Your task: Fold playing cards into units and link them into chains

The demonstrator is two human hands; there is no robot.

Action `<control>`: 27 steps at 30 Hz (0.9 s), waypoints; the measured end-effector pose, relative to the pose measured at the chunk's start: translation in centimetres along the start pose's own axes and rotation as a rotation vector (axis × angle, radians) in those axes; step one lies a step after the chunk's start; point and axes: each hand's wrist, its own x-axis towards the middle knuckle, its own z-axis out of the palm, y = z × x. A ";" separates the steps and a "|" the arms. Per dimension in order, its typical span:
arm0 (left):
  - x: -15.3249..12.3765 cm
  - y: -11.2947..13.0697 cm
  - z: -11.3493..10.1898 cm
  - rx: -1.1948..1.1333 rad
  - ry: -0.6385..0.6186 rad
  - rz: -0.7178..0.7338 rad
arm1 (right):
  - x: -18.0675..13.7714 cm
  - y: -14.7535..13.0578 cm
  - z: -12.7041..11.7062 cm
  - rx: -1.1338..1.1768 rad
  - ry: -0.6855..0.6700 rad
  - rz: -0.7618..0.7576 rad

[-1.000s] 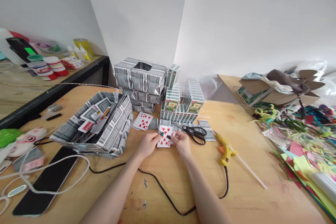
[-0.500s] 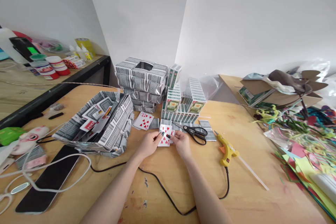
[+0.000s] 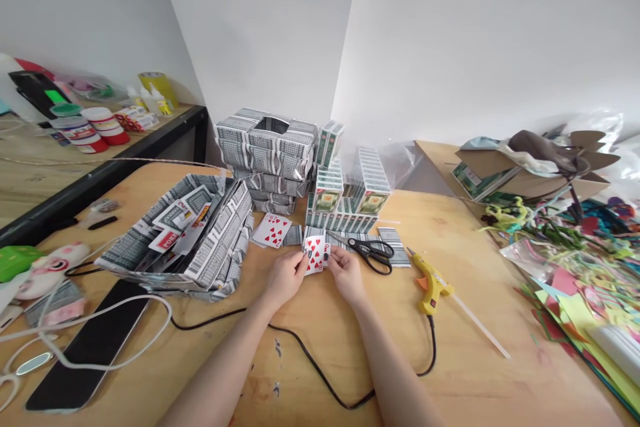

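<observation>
Left hand: fingers closed on the left edge of a hearts card.
Right hand: pinches the same card's right edge.
Card: red face towards the camera, low over the surface, mid-table.
Right side: scissors just beside the right hand, with the glue gun near, further right.
Left side: the card-woven basket rim is close to the left hand.
Behind: a loose hearts card and stacked card boxes.
Open room: bare wood nearer the person (crossed by a black cable).
</observation>
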 end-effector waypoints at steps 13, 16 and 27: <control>-0.3 1.0 0.9 0.130 -0.034 0.155 | -0.7 1.1 1.3 -0.421 0.292 -0.049; -0.3 1.3 1.0 0.159 -0.041 0.205 | -1.1 1.0 1.7 -0.606 0.397 -0.097; -0.6 1.0 1.1 0.130 0.012 0.134 | -0.9 1.2 1.0 -0.386 0.309 -0.069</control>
